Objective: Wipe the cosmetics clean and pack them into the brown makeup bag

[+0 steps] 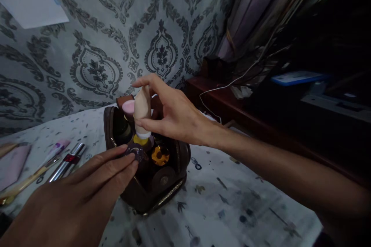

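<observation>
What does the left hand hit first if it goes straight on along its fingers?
The dark round cap in the open bag. The left hand already seems to touch it with its fingertips, though depth is hard to judge in this dim view.

Dark bag leather-like; zipper metallic; beige bottle smooth, matt; amber disc glossy; silver tube shiny.

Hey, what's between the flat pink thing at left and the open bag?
In the head view: slender brushlike items, then a red-banded silver tube, then patterned tablecloth up to the bag.
</observation>
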`<state>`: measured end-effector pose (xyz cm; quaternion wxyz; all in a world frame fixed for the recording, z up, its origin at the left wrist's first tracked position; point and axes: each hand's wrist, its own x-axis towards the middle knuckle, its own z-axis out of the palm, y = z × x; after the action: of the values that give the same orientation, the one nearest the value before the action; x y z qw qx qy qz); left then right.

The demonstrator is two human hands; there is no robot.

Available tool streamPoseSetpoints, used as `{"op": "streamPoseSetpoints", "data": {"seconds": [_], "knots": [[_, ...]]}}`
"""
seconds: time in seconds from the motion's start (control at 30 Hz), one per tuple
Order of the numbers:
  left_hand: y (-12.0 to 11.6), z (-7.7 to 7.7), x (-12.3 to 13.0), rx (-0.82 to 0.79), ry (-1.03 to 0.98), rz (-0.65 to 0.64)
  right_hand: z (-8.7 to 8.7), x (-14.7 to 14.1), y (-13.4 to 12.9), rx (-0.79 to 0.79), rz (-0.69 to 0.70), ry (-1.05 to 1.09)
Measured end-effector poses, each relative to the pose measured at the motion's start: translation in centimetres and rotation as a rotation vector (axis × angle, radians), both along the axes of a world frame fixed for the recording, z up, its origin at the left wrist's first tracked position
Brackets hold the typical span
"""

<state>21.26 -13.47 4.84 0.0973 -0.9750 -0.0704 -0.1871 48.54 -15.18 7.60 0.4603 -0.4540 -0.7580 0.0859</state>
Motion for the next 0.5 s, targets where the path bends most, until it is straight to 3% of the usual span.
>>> {"op": "streamPoseSetpoints", "data": {"seconds": [0.33,0.5], "knots": [[-0.7,0.3,1.0,-0.007,-0.066,-0.004,-0.1,0.7,-1.3,-0.098,0.067,0.112],[-1.9,-1.4,2.2,0.11,-0.195,-0.023,0.5,0.3,-0.3,-0.126,0.093,0.211]]}}
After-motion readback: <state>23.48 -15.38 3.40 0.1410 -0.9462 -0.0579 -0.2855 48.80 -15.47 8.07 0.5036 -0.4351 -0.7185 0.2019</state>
